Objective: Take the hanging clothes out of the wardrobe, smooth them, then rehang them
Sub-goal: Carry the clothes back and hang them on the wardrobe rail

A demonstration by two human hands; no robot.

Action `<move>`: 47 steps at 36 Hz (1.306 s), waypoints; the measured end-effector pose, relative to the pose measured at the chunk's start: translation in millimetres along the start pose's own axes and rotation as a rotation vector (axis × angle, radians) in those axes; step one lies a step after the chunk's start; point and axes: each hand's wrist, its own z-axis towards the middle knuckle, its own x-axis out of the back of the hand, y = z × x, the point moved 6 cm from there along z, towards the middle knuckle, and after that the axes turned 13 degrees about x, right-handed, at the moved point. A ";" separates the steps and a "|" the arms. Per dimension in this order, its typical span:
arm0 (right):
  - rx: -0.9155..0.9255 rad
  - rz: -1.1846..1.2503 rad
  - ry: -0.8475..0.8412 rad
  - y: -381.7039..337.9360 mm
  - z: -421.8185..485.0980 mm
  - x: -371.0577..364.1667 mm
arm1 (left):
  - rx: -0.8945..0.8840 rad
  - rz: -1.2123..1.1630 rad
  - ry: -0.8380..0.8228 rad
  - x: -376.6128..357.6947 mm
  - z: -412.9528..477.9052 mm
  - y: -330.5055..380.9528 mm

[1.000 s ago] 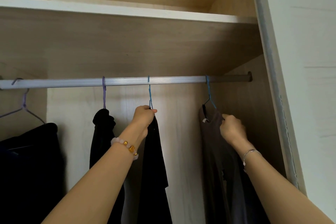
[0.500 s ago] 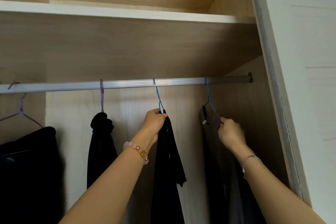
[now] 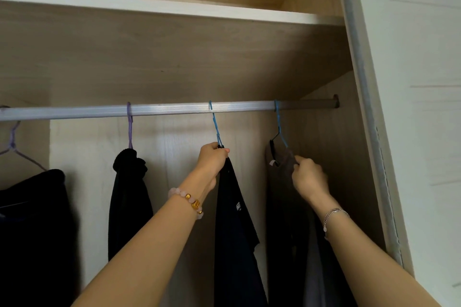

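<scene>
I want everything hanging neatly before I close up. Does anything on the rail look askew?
Yes. The black garment on the purple hanger is bunched into a lump under the hook rather than spread out. The blue hanger gripped by the left hand hangs slanted from the rail.

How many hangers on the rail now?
4: far-left purple hanger, next purple hanger, middle blue hanger above the left hand, right blue hanger by the right hand. More may hide off-frame left.
</scene>
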 end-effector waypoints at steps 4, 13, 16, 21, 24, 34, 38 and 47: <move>-0.002 0.030 0.004 -1.8 -1.5 0.4 | 0.030 0.032 -0.027 1.1 0.0 -4.1; 0.006 0.053 0.043 -2.8 -5.9 1.0 | -0.022 0.025 -0.072 8.5 -18.4 -13.5; 0.002 0.056 0.055 -3.3 -10.0 2.4 | -0.052 -0.018 -0.074 13.2 -24.1 -17.6; 0.003 0.056 0.095 -3.2 -18.1 5.6 | -0.090 -0.090 -0.093 18.4 -41.4 -26.1; 0.021 0.079 0.097 -5.1 -23.7 4.2 | -0.144 -0.105 -0.081 21.1 -49.3 -30.9; 0.084 0.091 0.074 -11.5 -42.3 0.0 | -0.200 0.090 -0.026 26.8 -71.0 -72.5; 0.101 0.073 0.066 -12.8 -44.1 -1.7 | -0.204 0.134 -0.010 27.9 -78.8 -91.2; 0.151 -0.003 0.112 -34.5 -45.6 8.1 | -0.228 0.243 -0.051 34.3 -93.8 -85.8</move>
